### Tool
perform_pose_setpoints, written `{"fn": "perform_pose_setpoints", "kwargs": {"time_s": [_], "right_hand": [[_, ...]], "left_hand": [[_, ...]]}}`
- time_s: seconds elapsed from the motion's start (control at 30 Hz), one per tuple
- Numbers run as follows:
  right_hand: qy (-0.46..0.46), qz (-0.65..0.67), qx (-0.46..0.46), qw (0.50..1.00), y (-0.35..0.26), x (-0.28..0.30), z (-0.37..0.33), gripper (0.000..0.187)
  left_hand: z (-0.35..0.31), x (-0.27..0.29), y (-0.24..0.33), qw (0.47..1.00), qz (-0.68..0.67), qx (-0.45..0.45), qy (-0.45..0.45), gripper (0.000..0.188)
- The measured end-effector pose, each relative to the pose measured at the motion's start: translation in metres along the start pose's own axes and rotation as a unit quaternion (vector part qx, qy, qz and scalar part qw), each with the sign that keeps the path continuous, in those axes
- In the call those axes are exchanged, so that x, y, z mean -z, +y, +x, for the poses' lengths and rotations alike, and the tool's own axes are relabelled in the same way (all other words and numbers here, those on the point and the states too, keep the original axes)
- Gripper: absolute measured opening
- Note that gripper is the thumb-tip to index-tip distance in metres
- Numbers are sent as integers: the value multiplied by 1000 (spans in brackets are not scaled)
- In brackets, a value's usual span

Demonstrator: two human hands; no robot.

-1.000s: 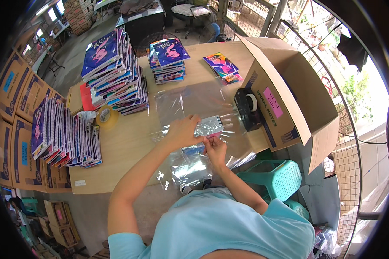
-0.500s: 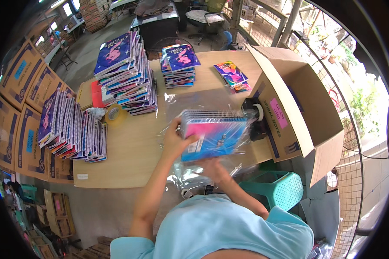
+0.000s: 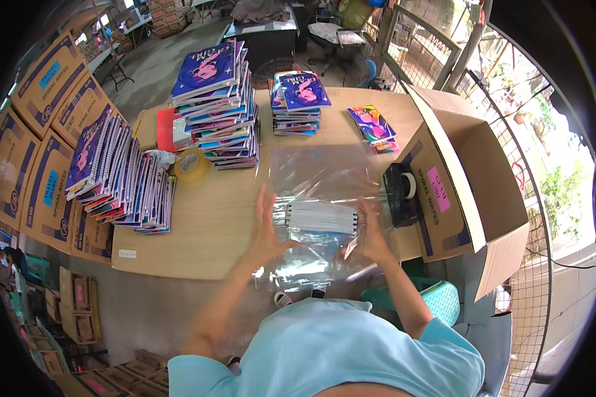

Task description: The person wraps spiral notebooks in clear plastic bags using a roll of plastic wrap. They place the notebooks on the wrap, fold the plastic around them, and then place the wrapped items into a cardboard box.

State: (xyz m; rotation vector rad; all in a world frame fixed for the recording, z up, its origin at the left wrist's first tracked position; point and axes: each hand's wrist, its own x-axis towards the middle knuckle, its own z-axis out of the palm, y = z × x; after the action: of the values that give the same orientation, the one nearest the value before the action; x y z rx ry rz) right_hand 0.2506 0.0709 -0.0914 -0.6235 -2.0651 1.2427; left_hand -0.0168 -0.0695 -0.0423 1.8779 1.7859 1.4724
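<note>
A bundle of spiral notebooks (image 3: 321,217) sits at the table's front edge with its white page edges facing up and dark coils at both ends. Clear plastic wrap (image 3: 324,165) lies under and around it, spreading beyond it on the far side. My left hand (image 3: 266,231) is against the bundle's left side, fingers stretched forward and thumb pointing inward over the plastic. On the opposite side my right hand (image 3: 374,237) rests with its fingers extended along the plastic. Both hands press from the sides rather than wrapping round it.
Tall notebook stacks (image 3: 218,112) and a leaning row (image 3: 126,175) stand left, by a tape roll (image 3: 192,165). A smaller stack (image 3: 298,109) and loose notebooks (image 3: 372,126) lie farther back. A black tape dispenser (image 3: 398,198) adjoins an opened carton (image 3: 444,192); a green stool (image 3: 440,301) is below.
The notebook bundle has gone from being held up with its blue and pink cover showing to resting page edges up on the table. My right hand has moved from beneath it to its right side.
</note>
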Motion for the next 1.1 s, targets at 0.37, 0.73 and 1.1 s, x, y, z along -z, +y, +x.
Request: {"fn": "perform_pose_setpoints", "kwargs": {"time_s": [0.37,0.73,1.1], "right_hand": [[-154,-405,171,885,-163,43,56,18],[-86,-365,213,902,-162,14,49,12],[48,-363,104,925,-153,32,80,28]], "left_hand": [[88,77,101,912,237,-213,-258,22],[-21,-18,10,921,-315,160,167,100],[-18,-6,19,988,114,-74,-69,82]]}}
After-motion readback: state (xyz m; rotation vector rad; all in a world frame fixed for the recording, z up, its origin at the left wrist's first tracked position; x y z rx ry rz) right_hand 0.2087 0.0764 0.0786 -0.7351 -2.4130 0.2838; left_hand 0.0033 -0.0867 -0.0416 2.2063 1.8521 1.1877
